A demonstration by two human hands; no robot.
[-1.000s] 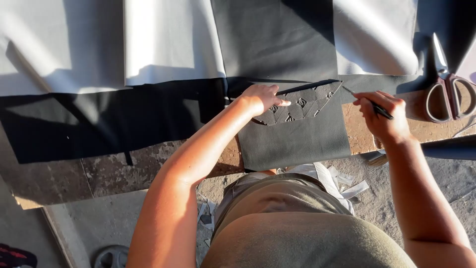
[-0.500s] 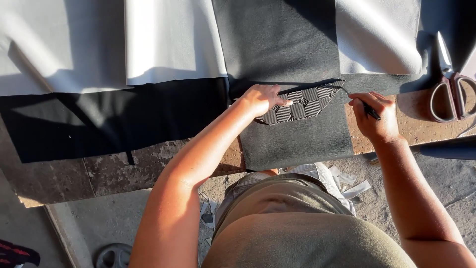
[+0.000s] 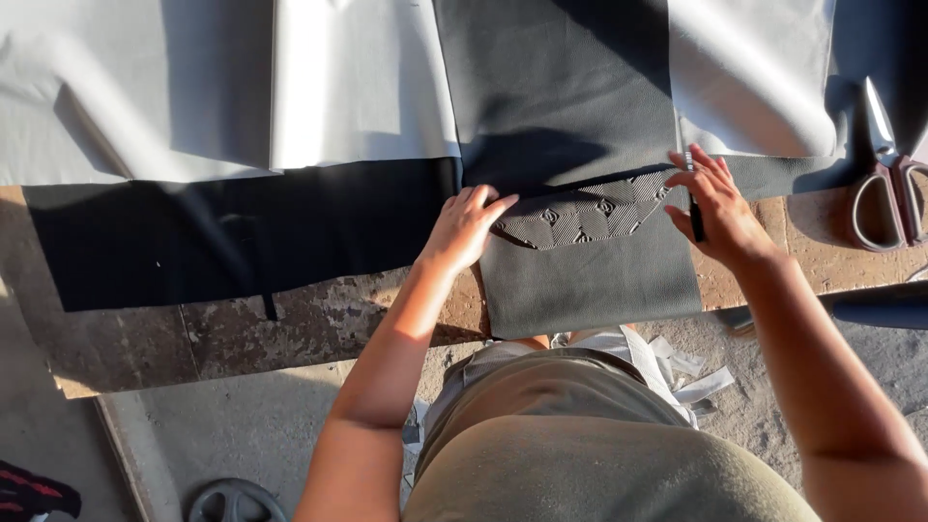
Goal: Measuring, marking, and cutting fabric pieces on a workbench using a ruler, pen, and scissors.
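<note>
Both hands on sole pattern

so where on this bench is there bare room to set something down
Bare wood shows on the workbench below the black sheet, left of the left hand, and a smaller strip between the right hand and the scissors. The middle is crowded: the patterned template on the dark sheet, both hands, and a pen.
</note>
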